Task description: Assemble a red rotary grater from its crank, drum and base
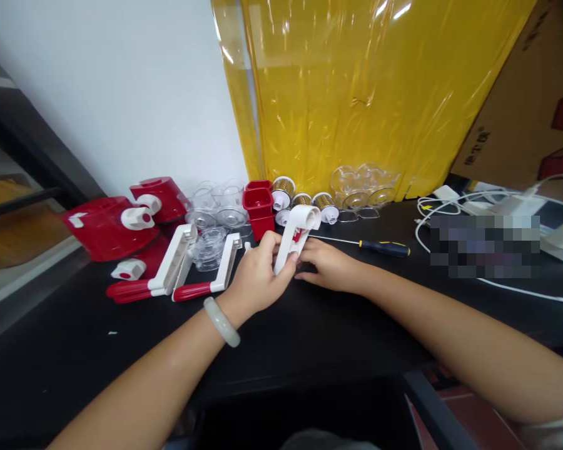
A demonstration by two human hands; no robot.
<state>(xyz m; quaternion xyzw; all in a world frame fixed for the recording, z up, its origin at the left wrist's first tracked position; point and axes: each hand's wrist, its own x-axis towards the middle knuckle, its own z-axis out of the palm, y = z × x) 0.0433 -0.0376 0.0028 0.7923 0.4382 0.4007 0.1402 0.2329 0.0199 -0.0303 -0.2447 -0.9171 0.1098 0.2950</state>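
My left hand (258, 275), with a pale bangle on its wrist, is closed around a white crank handle (298, 234) that has a red part inside, held upright over the black table (309, 325). My right hand (326, 265) touches the lower end of the same handle, fingers curled against it. Just left of my hands lie two more white crank handles with red grips (169, 275), (206, 284). A screwdriver with a black and yellow handle (385, 248) lies to the right of my right hand.
Red grater bodies (117, 225) sit at the left. Clear plastic parts (216, 212), red square cups (259, 209) and metal drum blades (304, 203) line the back, under yellow plastic sheeting (366, 94). White cables and chargers (478, 203) and a cardboard box (530, 106) are at the right.
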